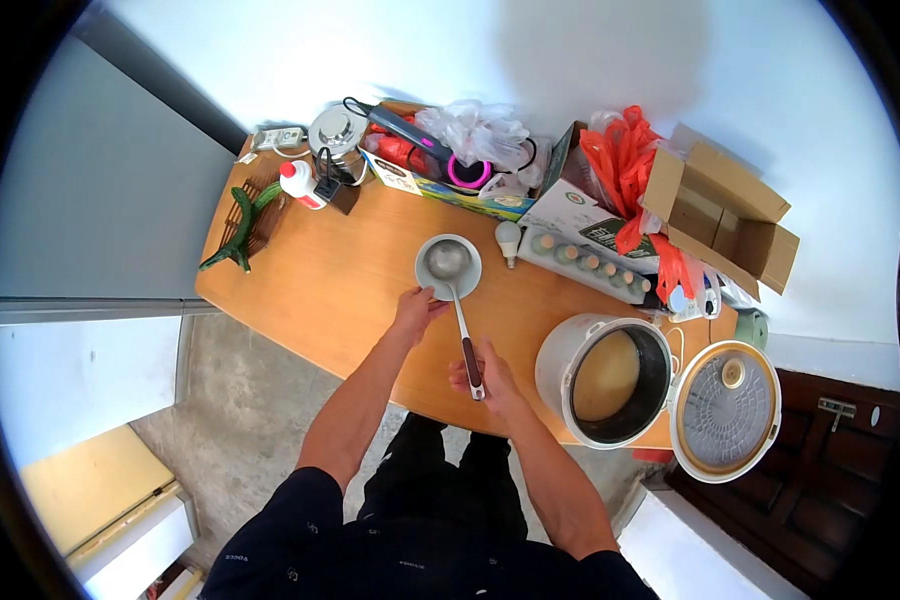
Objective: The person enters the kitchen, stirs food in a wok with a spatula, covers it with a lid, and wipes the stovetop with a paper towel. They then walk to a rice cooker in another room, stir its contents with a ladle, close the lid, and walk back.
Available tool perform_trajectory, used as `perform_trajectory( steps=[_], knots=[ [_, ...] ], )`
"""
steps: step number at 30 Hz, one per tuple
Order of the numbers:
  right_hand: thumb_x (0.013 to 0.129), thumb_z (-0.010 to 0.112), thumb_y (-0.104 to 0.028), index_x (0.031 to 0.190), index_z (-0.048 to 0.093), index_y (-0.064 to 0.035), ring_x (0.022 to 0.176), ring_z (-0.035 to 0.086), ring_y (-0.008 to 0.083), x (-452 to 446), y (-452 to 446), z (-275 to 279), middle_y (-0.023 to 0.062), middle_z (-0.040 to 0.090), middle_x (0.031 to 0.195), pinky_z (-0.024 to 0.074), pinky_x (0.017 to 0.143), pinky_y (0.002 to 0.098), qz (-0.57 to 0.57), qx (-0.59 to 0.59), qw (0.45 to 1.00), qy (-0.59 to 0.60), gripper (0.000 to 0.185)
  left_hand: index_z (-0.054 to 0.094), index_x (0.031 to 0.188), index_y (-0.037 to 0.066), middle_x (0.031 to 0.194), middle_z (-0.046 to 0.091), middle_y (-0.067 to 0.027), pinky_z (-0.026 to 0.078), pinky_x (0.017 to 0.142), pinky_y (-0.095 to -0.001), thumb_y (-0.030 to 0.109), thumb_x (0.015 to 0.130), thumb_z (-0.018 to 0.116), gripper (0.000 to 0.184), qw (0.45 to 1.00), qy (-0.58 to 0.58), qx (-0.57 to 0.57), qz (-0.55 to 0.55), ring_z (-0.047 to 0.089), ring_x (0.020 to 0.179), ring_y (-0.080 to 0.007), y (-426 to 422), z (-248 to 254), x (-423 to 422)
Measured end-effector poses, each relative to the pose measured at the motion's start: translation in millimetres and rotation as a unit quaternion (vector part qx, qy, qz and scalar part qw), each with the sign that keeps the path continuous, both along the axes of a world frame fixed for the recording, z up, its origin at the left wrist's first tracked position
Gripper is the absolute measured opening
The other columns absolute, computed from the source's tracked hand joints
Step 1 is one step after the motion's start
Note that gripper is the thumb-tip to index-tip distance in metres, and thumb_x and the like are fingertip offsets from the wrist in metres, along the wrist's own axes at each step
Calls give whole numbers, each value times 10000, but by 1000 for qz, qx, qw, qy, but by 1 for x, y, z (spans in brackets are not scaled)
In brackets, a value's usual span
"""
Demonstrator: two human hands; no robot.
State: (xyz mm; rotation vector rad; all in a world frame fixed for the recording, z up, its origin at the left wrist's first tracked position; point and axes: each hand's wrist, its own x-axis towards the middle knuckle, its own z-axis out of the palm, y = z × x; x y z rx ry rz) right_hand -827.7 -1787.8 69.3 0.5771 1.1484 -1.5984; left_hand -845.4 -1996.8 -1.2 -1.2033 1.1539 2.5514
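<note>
A white bowl (475, 265) is near the middle of the wooden table. My left hand (418, 312) grips its near left rim, thumb on the edge. Inside the bowl rests the round metal head of a ladle (448, 260). Its long handle slants down toward me and ends in a dark brown grip. My right hand (488, 376) is closed around that grip, with some fingers hidden beneath it. To the right of this hand stands a rice cooker (560, 370) with its lid (727, 410) swung open. Pale brownish liquid or porridge (607, 375) fills part of its pot.
Along the back are a light bulb (508, 243), a box of bags (410, 180), a pack with several round tops (580, 265), and an open cardboard box (720, 210). Cucumbers (240, 230) on a rack, a white bottle (302, 186) and a metal pot (338, 130) stand left.
</note>
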Motion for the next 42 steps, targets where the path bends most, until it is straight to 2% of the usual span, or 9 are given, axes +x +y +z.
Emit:
perform_trajectory(
  steps=[6,13,18,22,27,38,39,41,42],
  knots=[
    [1012,376,-585,1286,518,-2,987,665,268,21,30,-7,171,639,1160,543,888,398,-53,27,998,6,659,524,1184,-79,1138,620,-186,553,940,-394,144,1009,493,285,1000,-2,26,8,641,1051,-291,-1,6,3],
    [985,564,-403,1234,528,-28,1001,655,264,120,157,6,153,630,1172,551,852,402,-100,168,981,18,452,549,1174,-75,1109,630,-159,561,932,-380,181,981,571,321,997,-45,10,55,647,1026,-264,-19,18,62],
    [960,585,-305,912,643,-65,708,646,166,154,324,37,66,656,795,538,604,298,-204,318,922,79,252,655,992,6,756,615,-54,491,512,-277,276,948,645,273,978,-155,-138,-5,567,583,-132,-30,13,163],
    [1012,499,-271,1020,651,-67,799,648,173,87,419,101,64,689,905,501,672,312,-531,227,786,222,255,673,855,42,588,485,10,348,376,-259,414,901,690,375,939,-284,-187,-52,413,432,-86,-22,22,254],
    [1032,412,-433,1399,481,-54,1244,512,280,-5,444,179,105,517,1407,406,1056,444,-465,190,782,369,532,655,872,51,569,452,15,356,370,-263,450,915,661,401,910,-370,-166,-88,414,418,-97,-4,27,353],
    [1016,451,-445,1328,545,-19,1044,616,223,-63,400,184,90,641,1197,485,957,394,-303,56,875,374,537,648,876,29,579,470,-3,450,405,-272,419,934,634,394,914,-346,-197,-76,460,419,-121,43,75,374],
    [1023,458,-386,1191,624,-14,926,608,174,-72,366,212,64,653,1040,488,865,341,-339,94,879,322,441,650,882,30,582,474,-5,460,410,-273,412,934,632,387,913,-341,-207,-84,473,427,-123,46,76,375],
    [1019,473,-330,995,662,-8,813,560,129,-79,390,177,26,622,890,456,780,289,-58,285,750,594,374,654,884,28,587,480,-9,465,411,-274,410,934,632,385,917,-336,-203,-75,485,435,-126,52,75,373],
    [1000,509,-255,861,639,4,775,520,100,-77,358,198,6,583,806,415,723,247,-91,264,797,536,322,657,886,27,593,486,-13,471,412,-274,407,934,632,384,921,-330,-197,-70,497,443,-128,55,75,373]
  ],
)
